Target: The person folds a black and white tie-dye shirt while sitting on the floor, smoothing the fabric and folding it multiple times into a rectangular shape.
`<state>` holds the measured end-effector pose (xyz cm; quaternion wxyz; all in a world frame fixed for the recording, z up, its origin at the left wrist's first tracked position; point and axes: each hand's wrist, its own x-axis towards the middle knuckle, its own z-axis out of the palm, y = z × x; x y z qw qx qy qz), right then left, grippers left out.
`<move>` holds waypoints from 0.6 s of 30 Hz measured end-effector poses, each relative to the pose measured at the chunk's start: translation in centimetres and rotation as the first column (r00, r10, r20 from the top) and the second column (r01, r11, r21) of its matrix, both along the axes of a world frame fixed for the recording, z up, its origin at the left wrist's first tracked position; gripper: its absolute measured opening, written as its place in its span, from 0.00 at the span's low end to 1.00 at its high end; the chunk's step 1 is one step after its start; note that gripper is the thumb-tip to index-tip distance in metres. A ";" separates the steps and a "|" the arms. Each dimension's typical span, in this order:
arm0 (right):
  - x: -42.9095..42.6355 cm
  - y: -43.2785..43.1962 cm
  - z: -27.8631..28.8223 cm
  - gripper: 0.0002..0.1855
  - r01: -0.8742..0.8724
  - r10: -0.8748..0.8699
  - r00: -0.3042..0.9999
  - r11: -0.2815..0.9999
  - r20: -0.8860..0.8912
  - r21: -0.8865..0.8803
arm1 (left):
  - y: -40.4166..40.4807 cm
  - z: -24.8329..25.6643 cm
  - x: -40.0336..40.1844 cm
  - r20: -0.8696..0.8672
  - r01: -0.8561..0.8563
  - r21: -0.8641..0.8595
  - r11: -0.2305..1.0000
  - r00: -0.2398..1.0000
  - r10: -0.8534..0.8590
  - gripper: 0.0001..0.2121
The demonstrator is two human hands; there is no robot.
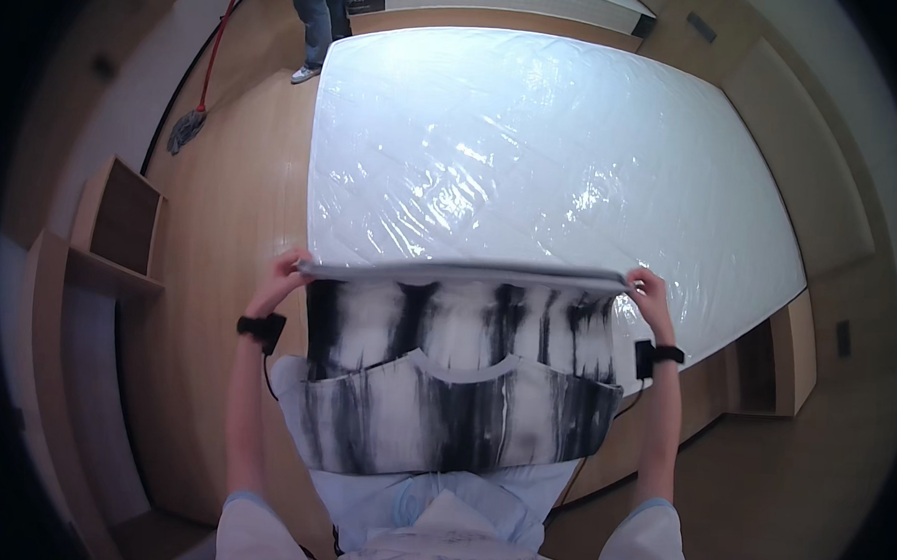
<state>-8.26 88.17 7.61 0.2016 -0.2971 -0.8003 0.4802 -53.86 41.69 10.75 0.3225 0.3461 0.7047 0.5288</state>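
A black-and-white streaked garment, with what looks like a pale neckline at its middle, stretches across in front of me. My left hand pinches the left end of its grey folded top edge. At the opposite end, my right hand grips the same edge between thumb and fingers. The fabric spans taut between both hands, over the near side of the mattress. Its lower part folds back towards my body and rests against my clothing. A black wrist device with a cable is strapped to each wrist.
Clear, shiny plastic wraps the white mattress. Another person's legs stand at its far left corner. A red-handled mop leans by the left wall. Wooden shelving lines the left side, and a padded headboard stands at right.
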 end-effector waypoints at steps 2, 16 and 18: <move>3.9 -1.8 1.4 0.05 -0.051 0.049 0.998 0.998 0.040 0.036 | -3.0 1.2 1.8 -0.126 0.059 -0.074 0.996 0.990 -0.068 0.07; 4.5 -9.6 -2.9 0.20 0.309 -0.119 0.792 0.924 0.599 -0.225 | -4.9 -5.0 10.4 -0.427 -0.333 -0.517 0.789 0.899 0.099 0.22; 5.2 -9.5 -3.7 0.19 0.269 -0.045 0.796 0.920 0.604 -0.286 | -4.5 -5.6 11.1 -0.576 -0.419 -0.501 0.758 0.814 0.069 0.20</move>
